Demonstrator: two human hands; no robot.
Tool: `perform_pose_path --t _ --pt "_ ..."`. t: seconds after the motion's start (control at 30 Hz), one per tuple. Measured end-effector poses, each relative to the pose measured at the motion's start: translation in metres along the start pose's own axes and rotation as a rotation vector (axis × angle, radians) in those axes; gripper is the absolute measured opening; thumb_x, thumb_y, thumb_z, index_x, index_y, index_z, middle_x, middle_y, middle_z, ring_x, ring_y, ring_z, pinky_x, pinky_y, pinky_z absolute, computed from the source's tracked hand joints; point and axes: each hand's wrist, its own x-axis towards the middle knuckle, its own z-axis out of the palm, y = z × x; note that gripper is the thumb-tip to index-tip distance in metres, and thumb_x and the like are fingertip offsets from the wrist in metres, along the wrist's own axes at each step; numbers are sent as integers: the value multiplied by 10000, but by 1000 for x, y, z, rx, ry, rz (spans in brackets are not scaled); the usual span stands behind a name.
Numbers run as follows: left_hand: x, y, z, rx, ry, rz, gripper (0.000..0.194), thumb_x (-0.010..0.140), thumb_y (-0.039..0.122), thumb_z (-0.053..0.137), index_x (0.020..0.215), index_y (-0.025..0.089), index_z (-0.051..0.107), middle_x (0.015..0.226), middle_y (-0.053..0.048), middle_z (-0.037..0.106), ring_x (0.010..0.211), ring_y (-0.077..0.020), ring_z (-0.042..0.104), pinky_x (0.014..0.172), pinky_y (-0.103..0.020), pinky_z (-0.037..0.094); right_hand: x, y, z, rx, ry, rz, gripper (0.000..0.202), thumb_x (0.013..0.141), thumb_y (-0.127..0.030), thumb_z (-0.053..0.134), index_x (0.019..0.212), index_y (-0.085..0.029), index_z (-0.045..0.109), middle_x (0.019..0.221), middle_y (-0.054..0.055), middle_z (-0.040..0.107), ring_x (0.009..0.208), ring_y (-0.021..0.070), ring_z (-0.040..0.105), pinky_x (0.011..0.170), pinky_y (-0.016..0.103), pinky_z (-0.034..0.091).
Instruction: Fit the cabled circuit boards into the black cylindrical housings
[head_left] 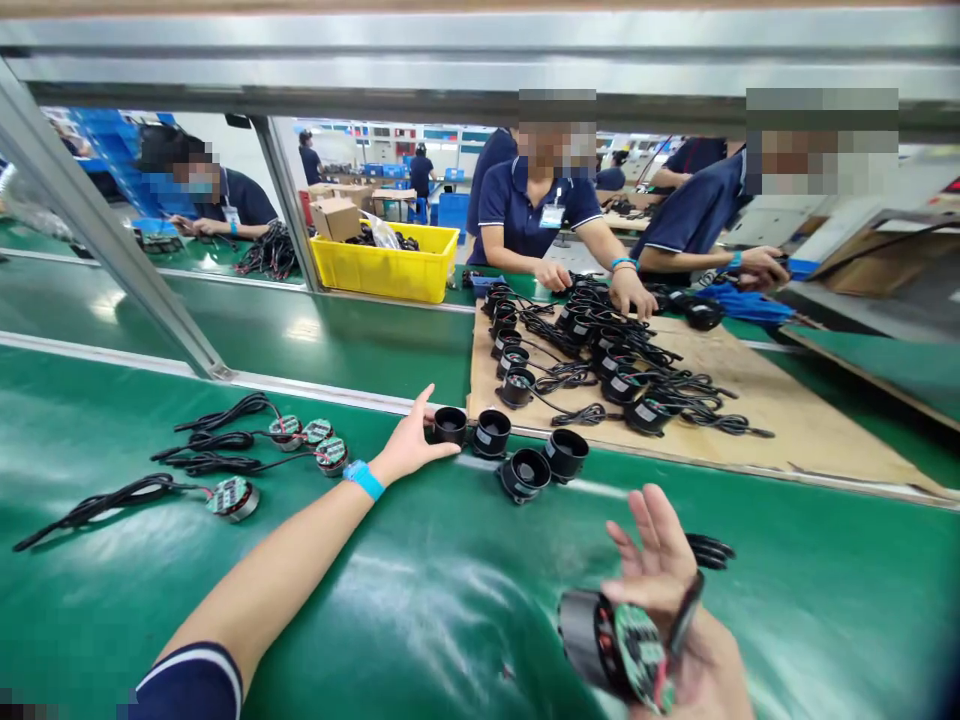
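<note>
My left hand (pixel 410 436) reaches out over the green mat, thumb and fingers spread around the left side of a black round housing (pixel 450 426). Three more black housings (pixel 525 474) stand just right of it. In my right hand (pixel 675 590), at the lower right, is a motor with a green circuit board (pixel 637 645); its black cable passes over the palm, and the upper fingers are extended. A coil of that black cable (pixel 711 552) shows behind the hand. Several motors with green boards and bundled cables (pixel 234 498) lie on the left.
Beyond the mat, a cardboard sheet (pixel 750 375) carries several black housings with cables. A person's hands (pixel 631 292) are over it. A yellow bin (pixel 382 265) stands farther back. A metal post (pixel 150 240) rises at the left, and a metal beam (pixel 450 60) crosses above.
</note>
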Motion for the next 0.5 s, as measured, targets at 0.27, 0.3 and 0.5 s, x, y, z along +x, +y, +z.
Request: perform_pose_path --t 0.27,0.3,0.5 --pt "-101 34 -9 115 -235 24 747 644 482 924 1275 238 608 1155 -67 558 1124 -294 553 1005 -437 484 10 -11 22 -53 143 29 512 725 -638 818 1018 -229 721 1683 74 219 1526 434 213 1188 625 281" --pt "-109 37 -8 123 -259 26 704 668 457 914 1259 232 604 1152 -68 550 1124 -290 548 993 -428 483 10 -11 25 -61 141 32 515 725 -641 816 1015 -225 721 1684 77 216 1526 437 208 1190 630 273" --pt "-133 50 11 122 -319 72 733 640 470 940 1197 236 524 1266 -73 607 1168 -315 540 977 -455 407 7 -17 53 -116 54 4 558 749 -675 776 1078 -230 703 1692 84 176 1528 422 214 1192 630 263"
